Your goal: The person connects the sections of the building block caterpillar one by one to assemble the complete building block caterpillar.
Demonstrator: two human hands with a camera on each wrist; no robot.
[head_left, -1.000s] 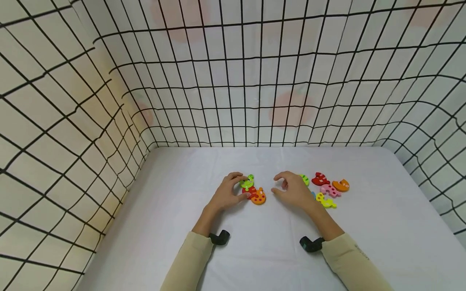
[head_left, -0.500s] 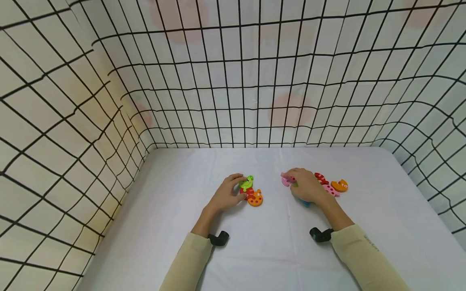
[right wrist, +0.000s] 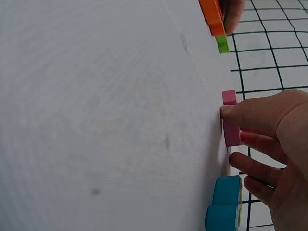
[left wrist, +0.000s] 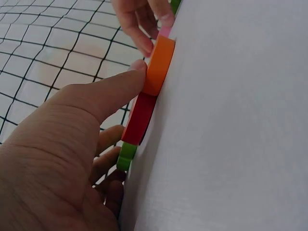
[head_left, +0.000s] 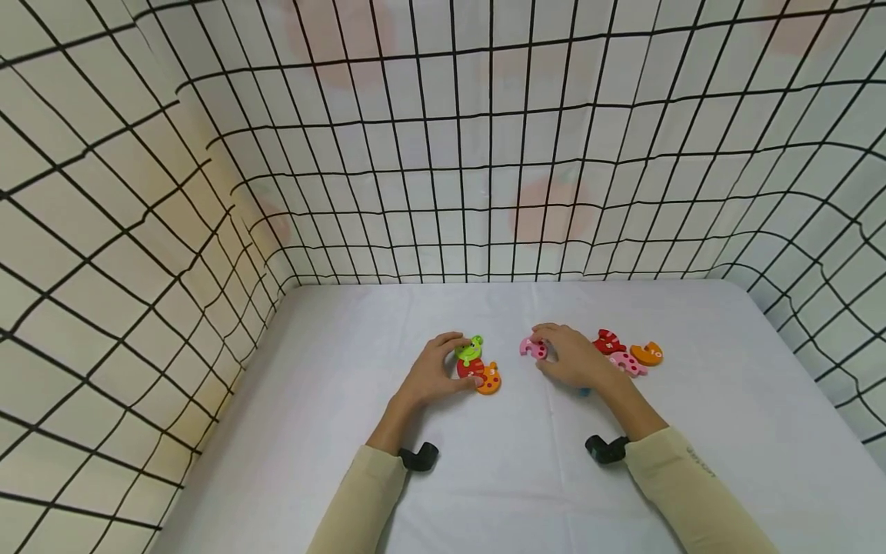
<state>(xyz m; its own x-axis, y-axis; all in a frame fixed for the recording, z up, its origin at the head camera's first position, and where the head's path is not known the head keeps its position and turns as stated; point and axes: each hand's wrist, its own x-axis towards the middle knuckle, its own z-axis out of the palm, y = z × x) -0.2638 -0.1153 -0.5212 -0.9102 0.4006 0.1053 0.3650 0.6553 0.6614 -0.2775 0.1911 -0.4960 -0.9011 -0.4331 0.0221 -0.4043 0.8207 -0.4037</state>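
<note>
while both hands bend low over the white cloth (head_left: 491,492), the head view shows the left hand (head_left: 434,371) curled round a three-piece row (head_left: 473,365), thumb at its lower end and fingers at its upper end. in the row, a green head piece (head_left: 471,351) sits at the twelve o'clock of a red piece (head_left: 467,368), a spotted orange piece (head_left: 491,381) at its four o'clock. well apart from the row, between two and three o'clock, a pink piece (head_left: 531,348) is pinched by the right hand (head_left: 571,358). toward that hand's three o'clock lie a second red piece (head_left: 607,342), a second pink piece (head_left: 627,363) and a second orange piece (head_left: 647,354), close together; at its five o'clock a blue piece (head_left: 584,392) shows in part.

in the left wrist view, the thumb rests on the orange edge and the fingers reach the green one at seven o'clock; the other hand shows toward twelve.

in the right wrist view, the thumb presses the pink edge, a finger behind it; the blue edge stands near, at six o'clock, and at eleven the row's orange and green edges show beside a left fingertip.
</note>
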